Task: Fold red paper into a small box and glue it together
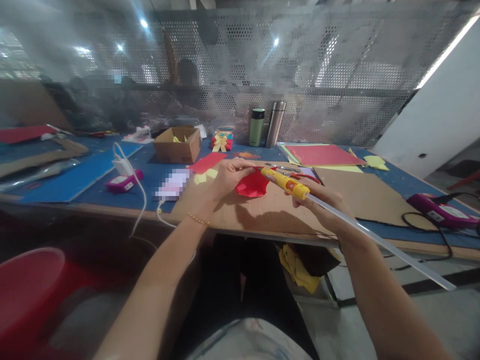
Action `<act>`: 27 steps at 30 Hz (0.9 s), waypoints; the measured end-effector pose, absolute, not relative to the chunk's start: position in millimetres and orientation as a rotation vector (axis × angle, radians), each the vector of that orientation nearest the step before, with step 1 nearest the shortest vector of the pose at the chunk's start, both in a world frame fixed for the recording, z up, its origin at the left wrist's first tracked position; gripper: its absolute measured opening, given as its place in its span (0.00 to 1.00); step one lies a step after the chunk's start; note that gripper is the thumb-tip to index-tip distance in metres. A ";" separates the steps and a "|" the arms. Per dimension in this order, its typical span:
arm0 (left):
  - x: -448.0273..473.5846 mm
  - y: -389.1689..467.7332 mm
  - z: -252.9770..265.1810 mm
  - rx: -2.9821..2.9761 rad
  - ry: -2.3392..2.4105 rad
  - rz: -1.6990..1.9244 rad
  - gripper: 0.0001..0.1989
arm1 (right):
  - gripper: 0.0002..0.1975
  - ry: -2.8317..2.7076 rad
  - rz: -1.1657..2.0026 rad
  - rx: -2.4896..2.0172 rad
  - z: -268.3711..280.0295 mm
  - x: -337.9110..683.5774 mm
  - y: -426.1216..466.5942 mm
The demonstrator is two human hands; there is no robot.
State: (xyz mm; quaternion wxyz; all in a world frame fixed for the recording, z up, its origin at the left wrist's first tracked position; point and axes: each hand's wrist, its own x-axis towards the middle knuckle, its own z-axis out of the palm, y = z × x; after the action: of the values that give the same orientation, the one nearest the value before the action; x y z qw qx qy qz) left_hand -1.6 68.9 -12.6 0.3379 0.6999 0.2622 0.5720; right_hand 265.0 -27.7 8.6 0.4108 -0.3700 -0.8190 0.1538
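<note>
**Fingers (242, 163) pinch a small folded red paper piece (252, 186) beside a yellow tube-shaped glue gun (287, 184)**

On my feed, the left hand (228, 176) has thumb and fingertips closed together at the upper left edge of the red paper piece, which sits between the two hands above a flat brown cardboard sheet (240, 220). I can't tell whether its lower side touches that sheet. The right hand (324, 197) is wrapped around the glue gun, its fingers curled close about the barrel. A long translucent glue stick (382, 241) runs from the barrel's rear, slanting down past the right forearm.

The nozzle points left, at the paper's top edge near the left fingertips. From here I can't make out whether it touches, or whether any glue is out. A pair of red-handled metal scissors (283, 168) lies just behind the gun, partly hidden.

I judge the step in hand to be lining up the nozzle with the paper's edge to apply glue. To my mind, the next move calls for a steady left pinch, a light right squeeze, and fingertips clear of the hot tip.
</note>
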 end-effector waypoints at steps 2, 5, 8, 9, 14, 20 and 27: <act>-2.0 69.3 -12.7 1.831 0.676 1.487 0.06 | 0.28 -2.058 0.400 -0.927 9.3 264.6 -28.5; -2.3 69.6 -12.8 1.837 0.662 1.486 0.06 | 0.29 -2.049 0.422 -0.913 10.5 264.2 -29.7; -2.1 69.2 -12.9 1.840 0.678 1.487 0.06 | 0.28 -2.039 0.417 -0.929 11.6 263.8 -30.6; -1.9 69.1 -13.0 1.833 0.684 1.487 0.07 | 0.28 -2.036 0.417 -0.931 11.8 263.7 -30.7; -1.8 69.6 -13.3 1.815 0.666 1.473 0.08 | 0.27 -2.027 0.403 -0.925 10.3 264.0 -29.3; -1.4 68.3 -12.5 1.821 0.682 1.490 0.08 | 0.29 -2.032 0.372 -0.887 5.6 266.7 -26.1; -2.7 70.7 -16.3 1.776 0.825 1.550 0.12 | 0.23 -1.912 0.445 -0.868 -0.5 273.8 -28.8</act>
State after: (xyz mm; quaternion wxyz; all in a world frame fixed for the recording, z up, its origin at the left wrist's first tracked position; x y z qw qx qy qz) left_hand -2.7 70.7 -16.3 0.3163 0.6747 0.3133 0.5887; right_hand 273.8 -28.8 -0.5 0.4774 -0.3552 -0.7828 0.1821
